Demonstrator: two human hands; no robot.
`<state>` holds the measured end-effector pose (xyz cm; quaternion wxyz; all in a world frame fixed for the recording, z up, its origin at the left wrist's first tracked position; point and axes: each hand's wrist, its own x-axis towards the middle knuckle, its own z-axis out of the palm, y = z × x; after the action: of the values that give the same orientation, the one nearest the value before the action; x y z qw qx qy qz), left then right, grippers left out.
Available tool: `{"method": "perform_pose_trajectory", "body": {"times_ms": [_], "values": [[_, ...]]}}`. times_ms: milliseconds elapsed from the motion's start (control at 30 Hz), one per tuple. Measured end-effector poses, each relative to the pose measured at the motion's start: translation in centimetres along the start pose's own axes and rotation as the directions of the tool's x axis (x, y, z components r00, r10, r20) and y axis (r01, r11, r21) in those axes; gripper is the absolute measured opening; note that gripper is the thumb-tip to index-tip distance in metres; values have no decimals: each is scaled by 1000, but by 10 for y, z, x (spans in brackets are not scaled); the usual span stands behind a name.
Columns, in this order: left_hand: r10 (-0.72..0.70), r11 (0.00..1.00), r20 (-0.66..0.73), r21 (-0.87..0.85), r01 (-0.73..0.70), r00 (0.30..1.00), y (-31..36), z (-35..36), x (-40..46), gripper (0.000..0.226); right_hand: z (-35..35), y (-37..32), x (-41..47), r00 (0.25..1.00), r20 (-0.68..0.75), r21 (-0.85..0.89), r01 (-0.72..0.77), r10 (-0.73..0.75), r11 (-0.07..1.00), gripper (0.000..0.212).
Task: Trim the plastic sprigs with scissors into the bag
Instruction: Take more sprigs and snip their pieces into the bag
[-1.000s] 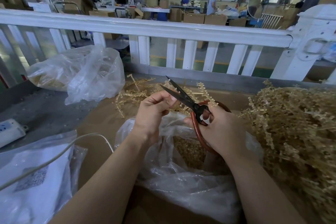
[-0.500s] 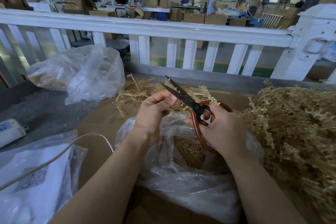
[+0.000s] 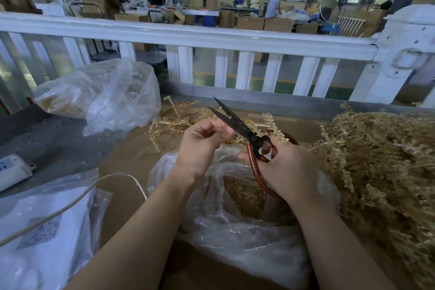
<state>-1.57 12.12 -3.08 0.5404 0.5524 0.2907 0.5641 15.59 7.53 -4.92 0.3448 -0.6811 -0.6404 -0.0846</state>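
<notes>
Red-handled scissors [image 3: 249, 135] are sitting gripped in your right hand [image 3: 286, 169], blades parted, while your left hand [image 3: 203, 142] is pinching a sprig piece, too small to make out, over the open bag [image 3: 235, 226]; the sprig heap [image 3: 381, 162] is lying right

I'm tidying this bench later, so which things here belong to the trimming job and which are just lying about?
Part of the job:
scissors in the right hand
sprig pinched by the left hand
open bag below
sprig pile

Lying about:
second clear bag
power strip
white cable
labelled white bag
</notes>
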Motion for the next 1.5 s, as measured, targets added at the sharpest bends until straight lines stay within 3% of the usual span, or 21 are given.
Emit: {"method": "perform_pose_trajectory", "body": {"times_ms": [133,300,867,1033,1300,1500], "values": [[9,1000,40,-8,-8,999,1,-1,0,3,1,0,0,1000,-23,35,16,-15,999,63],[57,996,-15,-72,-58,998,4,0,1,7,1,1,0,999,-51,65,21,-18,998,62],[119,993,-9,-21,-119,993,6,0,1,16,1,-1,0,997,-65,54,50,-46,997,63],[119,993,-37,-13,-120,992,3,-1,1,4,1,0,0,997,-59,73,51,-47,996,63],[211,971,-42,126,-204,977,5,-3,1,23,4,1,0,996,-82,39,41,-37,998,74],[198,952,-43,247,-182,979,0,-3,2,9,3,2,2,998,-64,33,25,-23,999,75]]}}
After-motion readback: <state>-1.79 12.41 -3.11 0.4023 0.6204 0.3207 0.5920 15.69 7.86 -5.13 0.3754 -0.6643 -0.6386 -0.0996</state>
